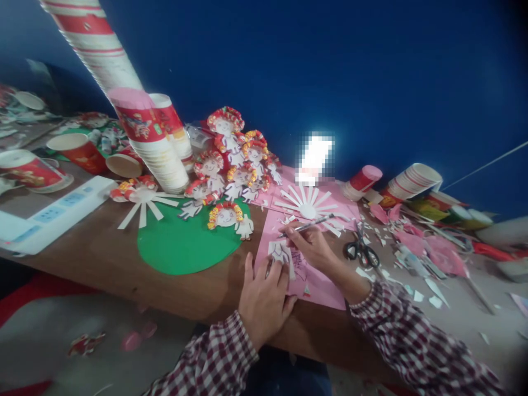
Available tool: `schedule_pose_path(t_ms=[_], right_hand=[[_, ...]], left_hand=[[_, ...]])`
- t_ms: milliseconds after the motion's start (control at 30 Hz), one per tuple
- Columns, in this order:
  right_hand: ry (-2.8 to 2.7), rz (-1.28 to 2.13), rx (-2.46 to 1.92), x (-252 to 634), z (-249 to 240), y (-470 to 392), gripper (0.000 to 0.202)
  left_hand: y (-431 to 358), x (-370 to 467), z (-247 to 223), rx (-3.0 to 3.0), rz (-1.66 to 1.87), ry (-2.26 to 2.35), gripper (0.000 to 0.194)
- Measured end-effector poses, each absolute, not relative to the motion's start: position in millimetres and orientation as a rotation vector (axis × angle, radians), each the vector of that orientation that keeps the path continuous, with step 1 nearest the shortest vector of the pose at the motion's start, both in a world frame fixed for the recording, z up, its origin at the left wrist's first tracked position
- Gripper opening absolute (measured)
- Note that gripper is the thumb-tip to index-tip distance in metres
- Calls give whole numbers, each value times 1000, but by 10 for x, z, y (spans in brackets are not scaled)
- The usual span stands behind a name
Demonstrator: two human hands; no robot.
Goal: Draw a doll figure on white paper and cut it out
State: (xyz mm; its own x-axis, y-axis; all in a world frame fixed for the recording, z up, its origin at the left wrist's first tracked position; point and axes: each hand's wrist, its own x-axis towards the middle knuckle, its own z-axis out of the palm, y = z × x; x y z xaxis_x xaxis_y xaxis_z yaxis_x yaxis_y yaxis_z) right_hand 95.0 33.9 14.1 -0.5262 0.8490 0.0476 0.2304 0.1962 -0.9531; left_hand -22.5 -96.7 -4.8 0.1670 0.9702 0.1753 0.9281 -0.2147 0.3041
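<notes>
My left hand (pixel 266 300), fingers loosely spread, seemingly steadies a small, white, line-drawn paper cutout (pixel 277 251) on the pink paper sheet (pixel 324 289); my right hand (pixel 315 248) pinches a slim silvery pen (pixel 314 222).

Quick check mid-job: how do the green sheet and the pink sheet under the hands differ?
The green sheet has a curved near edge; the pink sheet has a straight one.
The pink sheet bears dark scribbles; the green sheet shows none.
The left hand, on a white cutout, and the right hand, holding a pen, are over the pink sheet, not the green sheet.
Both lie on the brown table.
</notes>
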Motion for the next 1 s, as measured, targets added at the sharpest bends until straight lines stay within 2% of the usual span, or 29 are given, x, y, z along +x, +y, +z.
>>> schedule_pose_path(t_ms=[233, 533, 1000], right_hand=[[-1856, 1176, -1199, 891, 88, 307, 11], [-2003, 987, -1163, 901, -66, 263, 10], [-2041, 1029, -1125, 927, -112, 180, 12]], left_hand=[[-970, -225, -87, 2286, 544, 1891, 52], [-967, -211, -110, 2247, 521, 1901, 56], [-980, -214, -150, 2301, 459, 1907, 55]])
